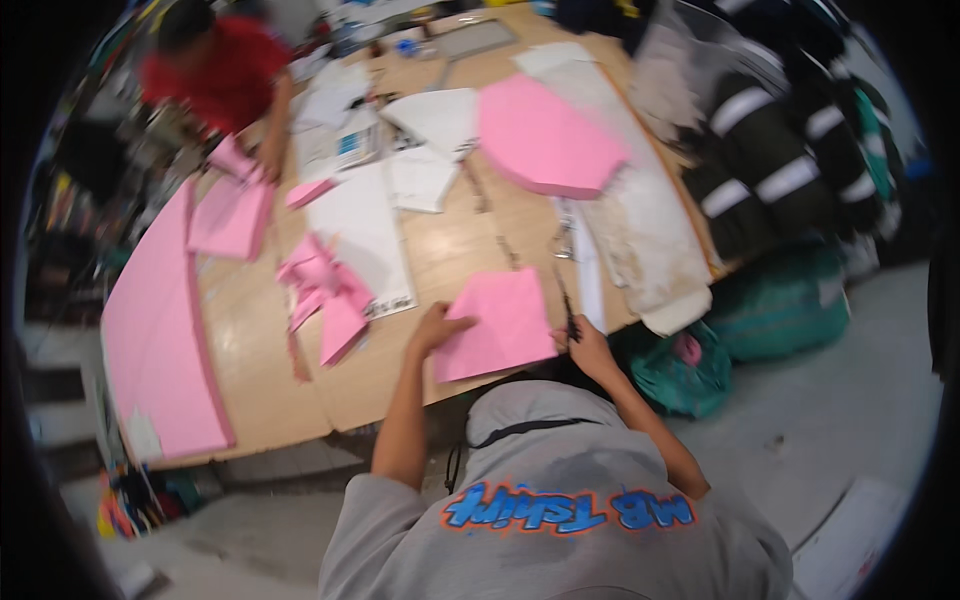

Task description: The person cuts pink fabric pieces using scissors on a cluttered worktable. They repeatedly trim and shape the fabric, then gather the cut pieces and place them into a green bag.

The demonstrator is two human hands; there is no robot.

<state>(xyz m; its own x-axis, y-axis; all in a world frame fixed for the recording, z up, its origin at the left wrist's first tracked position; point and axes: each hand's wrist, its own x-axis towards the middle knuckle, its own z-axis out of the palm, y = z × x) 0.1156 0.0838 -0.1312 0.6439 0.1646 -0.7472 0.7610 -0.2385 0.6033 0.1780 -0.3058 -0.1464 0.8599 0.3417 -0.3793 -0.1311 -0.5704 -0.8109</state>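
A stack of pink fabric (500, 325), cut to a panel shape, lies at the near edge of the wooden table. My left hand (435, 328) grips its left side, thumb on top and the other fingers mostly hidden. At the panel's right edge, my right hand (585, 345) is closed round the dark handles of a pair of scissors (572, 318). The blades point away from me, beside the fabric, and look blurred; whether they touch it I cannot tell.
Pink stacks (165, 340) and a crumpled pink bundle (325, 290) lie to the left; a larger pink stack (540, 135) lies farther off. White paper patterns (365, 230) spread across the table (450, 240). A person in red (215, 70) works at far left. Green sacks (780, 310) stand at right.
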